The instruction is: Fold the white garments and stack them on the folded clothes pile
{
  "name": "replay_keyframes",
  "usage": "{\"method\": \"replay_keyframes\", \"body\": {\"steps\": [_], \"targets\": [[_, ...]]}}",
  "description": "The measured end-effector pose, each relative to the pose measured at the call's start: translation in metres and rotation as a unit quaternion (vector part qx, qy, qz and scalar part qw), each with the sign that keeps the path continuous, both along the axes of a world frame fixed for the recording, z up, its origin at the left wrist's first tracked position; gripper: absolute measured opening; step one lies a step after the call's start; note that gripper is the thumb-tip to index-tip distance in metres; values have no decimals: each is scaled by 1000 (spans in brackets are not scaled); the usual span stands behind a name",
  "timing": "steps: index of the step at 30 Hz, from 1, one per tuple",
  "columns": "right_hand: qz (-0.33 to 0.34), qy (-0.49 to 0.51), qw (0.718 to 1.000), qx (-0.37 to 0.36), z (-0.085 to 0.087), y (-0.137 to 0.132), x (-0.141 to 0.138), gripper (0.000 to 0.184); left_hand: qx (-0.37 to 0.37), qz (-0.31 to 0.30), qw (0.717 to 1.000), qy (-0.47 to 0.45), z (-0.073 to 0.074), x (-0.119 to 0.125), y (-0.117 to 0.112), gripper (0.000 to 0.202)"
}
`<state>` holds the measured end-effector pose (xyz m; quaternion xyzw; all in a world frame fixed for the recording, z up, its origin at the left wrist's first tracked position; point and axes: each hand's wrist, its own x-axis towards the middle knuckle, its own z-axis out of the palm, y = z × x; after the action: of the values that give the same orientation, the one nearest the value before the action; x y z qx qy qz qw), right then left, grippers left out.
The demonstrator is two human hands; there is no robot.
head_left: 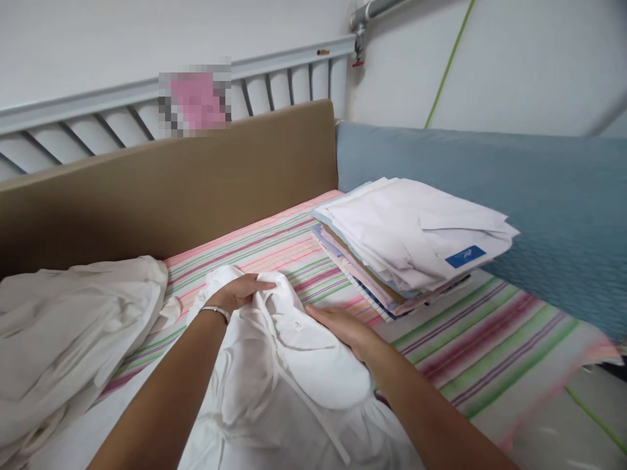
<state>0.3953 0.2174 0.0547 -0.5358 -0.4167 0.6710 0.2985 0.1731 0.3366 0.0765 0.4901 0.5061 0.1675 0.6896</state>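
A white garment (313,365) with thin fabric ties lies loosely spread in front of me, with a small dark mark on its upper right part. My left hand (240,292) pinches the cloth at its far edge, thumb pointing right; a light band circles that wrist. At the garment's right side, my right hand (345,329) holds the edge, with one digit stretched out along it and the remaining fingers hidden by the cloth. To the left rests another heap of white cloth (73,333), touched by neither hand.
A stack of folded clothes (406,235), white on top with a blue label, sits on the striped sheet (470,339) to the right. Behind stand a brown padded panel (235,176) and a radiator (279,88). A blue padded panel (480,170) borders the right side.
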Motion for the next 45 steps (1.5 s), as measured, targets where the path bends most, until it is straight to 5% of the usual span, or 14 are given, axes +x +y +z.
{"method": "replay_keyframes", "body": {"steps": [6,12,16,22,25,27,31,35,37,41,43,45], "targets": [[4,-12,999,33,5,0,-8,45,36,36,992,-113,9,-21,-9,32],[18,125,992,-27,7,-2,-9,84,41,72,988,-129,9,-29,-16,28],[3,176,980,-91,6,0,-10,64,41,68,987,-138,7,-29,-18,29],[-45,229,968,-94,-7,7,-5,37,48,59,991,-114,1,-30,-17,39],[-90,90,991,-31,-10,10,-1,39,50,61,992,-101,1,-30,-16,47],[-104,-92,987,85,-4,7,0,38,54,70,993,-84,1,-30,-16,52],[-44,-351,879,319,22,-10,-5,28,63,73,994,-56,2,-30,-16,60],[57,-497,803,324,39,-27,-16,23,121,45,990,63,3,-28,-13,60],[69,-550,772,310,41,-30,-20,14,233,39,954,186,7,-23,-12,54],[73,-563,760,318,42,-31,-23,11,433,-91,861,250,21,-7,-18,38],[72,-561,758,323,43,-32,-24,11,416,-184,861,228,29,0,-25,38],[71,-560,762,318,43,-33,-23,11,379,-216,870,230,35,4,-31,41]]}}
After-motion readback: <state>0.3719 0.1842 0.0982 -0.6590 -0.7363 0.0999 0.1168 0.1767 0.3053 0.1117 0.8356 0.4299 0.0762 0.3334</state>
